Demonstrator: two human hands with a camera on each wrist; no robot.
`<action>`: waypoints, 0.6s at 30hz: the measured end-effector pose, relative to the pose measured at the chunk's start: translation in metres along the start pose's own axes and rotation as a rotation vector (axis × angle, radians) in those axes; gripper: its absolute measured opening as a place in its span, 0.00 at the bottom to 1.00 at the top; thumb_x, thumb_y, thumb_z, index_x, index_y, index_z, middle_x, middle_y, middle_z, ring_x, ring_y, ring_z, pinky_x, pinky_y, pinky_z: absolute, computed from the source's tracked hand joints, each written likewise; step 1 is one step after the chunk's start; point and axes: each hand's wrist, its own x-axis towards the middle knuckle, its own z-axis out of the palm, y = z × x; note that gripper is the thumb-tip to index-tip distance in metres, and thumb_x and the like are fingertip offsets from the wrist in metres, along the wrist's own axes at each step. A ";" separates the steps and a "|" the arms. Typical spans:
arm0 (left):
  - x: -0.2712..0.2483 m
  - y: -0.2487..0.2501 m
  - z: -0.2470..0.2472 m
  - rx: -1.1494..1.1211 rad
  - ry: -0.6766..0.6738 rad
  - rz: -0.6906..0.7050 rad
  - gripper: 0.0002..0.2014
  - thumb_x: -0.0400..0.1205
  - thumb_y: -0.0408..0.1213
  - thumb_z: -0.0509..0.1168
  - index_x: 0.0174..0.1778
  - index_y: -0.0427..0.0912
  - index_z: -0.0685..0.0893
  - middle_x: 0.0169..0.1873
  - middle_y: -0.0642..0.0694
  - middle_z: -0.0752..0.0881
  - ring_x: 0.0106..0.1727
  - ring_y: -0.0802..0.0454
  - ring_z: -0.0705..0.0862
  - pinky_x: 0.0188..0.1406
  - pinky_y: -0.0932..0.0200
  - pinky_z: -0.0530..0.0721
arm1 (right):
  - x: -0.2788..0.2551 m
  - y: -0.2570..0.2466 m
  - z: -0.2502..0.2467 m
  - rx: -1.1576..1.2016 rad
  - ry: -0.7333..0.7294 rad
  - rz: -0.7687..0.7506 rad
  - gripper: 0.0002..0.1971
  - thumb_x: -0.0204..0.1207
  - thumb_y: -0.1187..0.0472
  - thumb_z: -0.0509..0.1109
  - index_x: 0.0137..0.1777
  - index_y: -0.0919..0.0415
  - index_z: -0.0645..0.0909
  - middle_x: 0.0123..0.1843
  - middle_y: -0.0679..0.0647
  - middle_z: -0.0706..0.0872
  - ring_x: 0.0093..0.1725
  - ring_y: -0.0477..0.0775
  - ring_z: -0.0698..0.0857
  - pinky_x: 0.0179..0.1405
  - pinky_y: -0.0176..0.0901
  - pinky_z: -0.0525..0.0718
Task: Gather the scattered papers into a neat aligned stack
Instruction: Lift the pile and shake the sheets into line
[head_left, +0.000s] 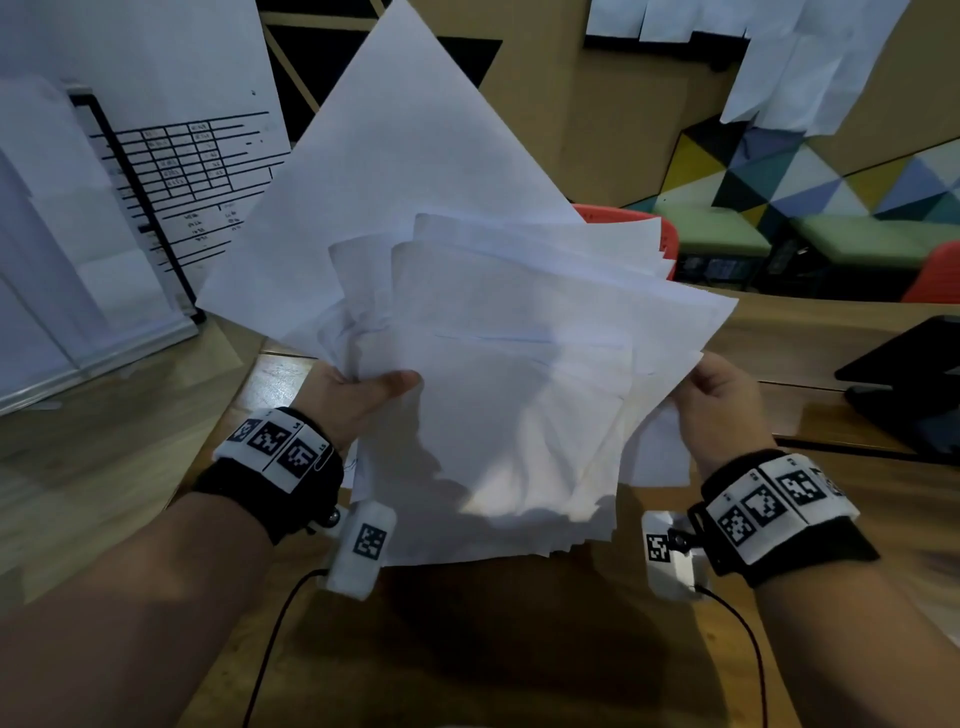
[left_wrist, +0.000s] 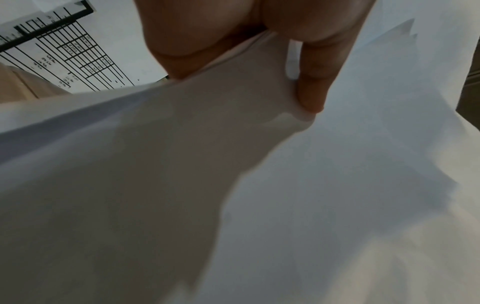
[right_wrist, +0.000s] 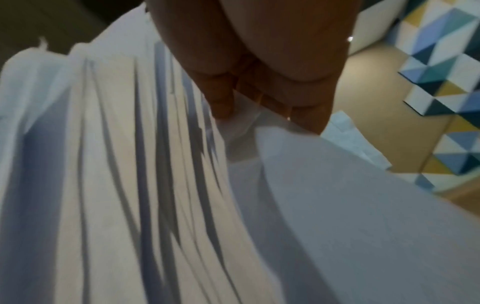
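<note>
A loose bundle of white papers (head_left: 498, 374) is held up above the wooden table (head_left: 519, 649), its sheets fanned and skewed. One large sheet (head_left: 405, 171) sticks up at an angle behind the rest. My left hand (head_left: 363, 395) grips the bundle's left edge, thumb on the front. In the left wrist view the thumb (left_wrist: 314, 88) presses into the papers (left_wrist: 259, 185). My right hand (head_left: 722, 400) pinches the right edge. The right wrist view shows the fingers (right_wrist: 259, 98) curled on the fanned sheets (right_wrist: 155, 185).
A white board with a printed table (head_left: 171, 171) leans at the left. A dark laptop (head_left: 914, 384) lies at the right on the table. Orange chairs (head_left: 935, 275), green benches and a coloured triangle wall panel (head_left: 831, 171) stand behind.
</note>
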 end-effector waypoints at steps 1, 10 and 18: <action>-0.002 0.002 0.001 0.001 -0.005 0.024 0.10 0.68 0.30 0.77 0.29 0.44 0.82 0.23 0.52 0.87 0.29 0.57 0.86 0.33 0.63 0.89 | 0.003 0.002 -0.001 0.037 0.045 0.013 0.19 0.79 0.68 0.65 0.36 0.44 0.88 0.38 0.43 0.91 0.52 0.59 0.88 0.55 0.58 0.86; 0.002 -0.006 -0.004 -0.080 -0.061 0.023 0.08 0.69 0.25 0.74 0.32 0.41 0.84 0.20 0.56 0.88 0.24 0.61 0.86 0.34 0.61 0.90 | 0.012 0.009 -0.011 0.135 0.143 0.203 0.17 0.78 0.70 0.63 0.33 0.53 0.86 0.41 0.57 0.87 0.47 0.63 0.83 0.48 0.56 0.83; 0.007 -0.010 -0.002 -0.119 -0.047 -0.022 0.07 0.68 0.25 0.75 0.31 0.40 0.84 0.19 0.54 0.88 0.23 0.60 0.86 0.26 0.65 0.88 | 0.003 -0.005 -0.002 0.186 0.034 -0.005 0.20 0.79 0.71 0.63 0.33 0.49 0.87 0.35 0.44 0.91 0.40 0.49 0.88 0.41 0.43 0.87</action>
